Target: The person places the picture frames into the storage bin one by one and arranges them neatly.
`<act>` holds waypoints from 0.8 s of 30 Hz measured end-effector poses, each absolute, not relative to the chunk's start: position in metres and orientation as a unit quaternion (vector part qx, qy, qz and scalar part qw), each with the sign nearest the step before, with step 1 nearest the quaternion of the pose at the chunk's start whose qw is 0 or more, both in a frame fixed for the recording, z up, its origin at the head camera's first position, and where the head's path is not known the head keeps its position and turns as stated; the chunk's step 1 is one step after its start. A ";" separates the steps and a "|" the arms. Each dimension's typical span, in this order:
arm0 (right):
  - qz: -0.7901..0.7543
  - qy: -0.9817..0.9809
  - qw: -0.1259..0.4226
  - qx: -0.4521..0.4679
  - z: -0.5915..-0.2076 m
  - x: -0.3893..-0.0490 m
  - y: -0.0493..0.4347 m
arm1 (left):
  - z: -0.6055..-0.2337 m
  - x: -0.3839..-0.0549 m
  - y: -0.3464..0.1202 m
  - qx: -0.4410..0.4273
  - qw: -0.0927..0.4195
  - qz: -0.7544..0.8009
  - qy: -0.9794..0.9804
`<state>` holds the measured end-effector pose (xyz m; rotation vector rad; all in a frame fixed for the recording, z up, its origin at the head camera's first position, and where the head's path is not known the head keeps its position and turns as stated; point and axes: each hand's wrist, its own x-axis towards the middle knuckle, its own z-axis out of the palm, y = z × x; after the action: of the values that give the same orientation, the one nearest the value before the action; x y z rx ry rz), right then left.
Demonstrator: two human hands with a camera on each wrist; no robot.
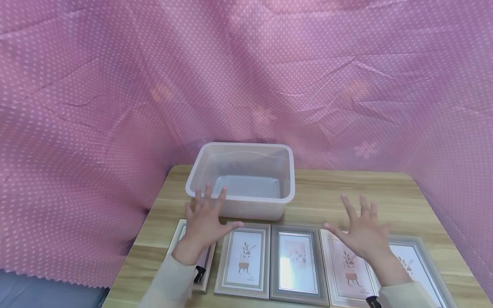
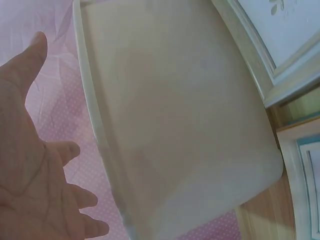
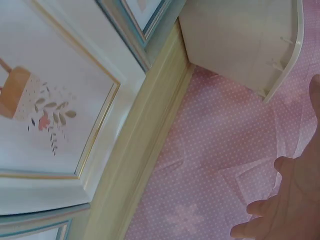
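Fingers spread wide, my left hand (image 1: 203, 226) hovers above the left picture frames, its fingertips overlapping the near rim of a whitish plastic bin (image 1: 246, 209) in the head view. It holds nothing. My right hand (image 1: 366, 235), also spread and holding nothing, is over the right-hand frames. Several picture frames lie in a row along the table's near side: a partly covered one (image 1: 177, 235) at far left, a beige one (image 1: 265, 261) with a plant print, a grey one (image 1: 275, 265), a cream one (image 1: 327, 252) under the right hand, and a grey-edged one (image 1: 423, 252) at far right.
The bin stands at the back of the wooden table (image 1: 346, 184), its inside showing a bare floor. A pink dotted cloth (image 1: 246, 85) hangs behind the table and down both sides. Bluish-grey fabric (image 1: 38, 291) shows at the lower left.
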<state>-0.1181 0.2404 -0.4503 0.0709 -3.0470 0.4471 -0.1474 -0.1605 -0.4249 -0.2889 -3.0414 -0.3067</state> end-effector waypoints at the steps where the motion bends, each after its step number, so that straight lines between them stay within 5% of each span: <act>1: 0.147 -0.989 0.029 0.021 -0.450 -0.119 0.243 | -0.424 -0.148 -0.162 -0.093 0.036 -0.099 -0.990; 24: 0.182 -0.983 0.016 -0.024 -0.439 -0.132 0.315 | -0.406 -0.185 -0.204 -0.057 0.034 -0.125 -0.990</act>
<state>-0.1325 0.3148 -0.4391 -0.0740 -3.0570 0.5650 -0.1855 -0.2037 -0.4063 -0.1757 -3.0444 -0.3839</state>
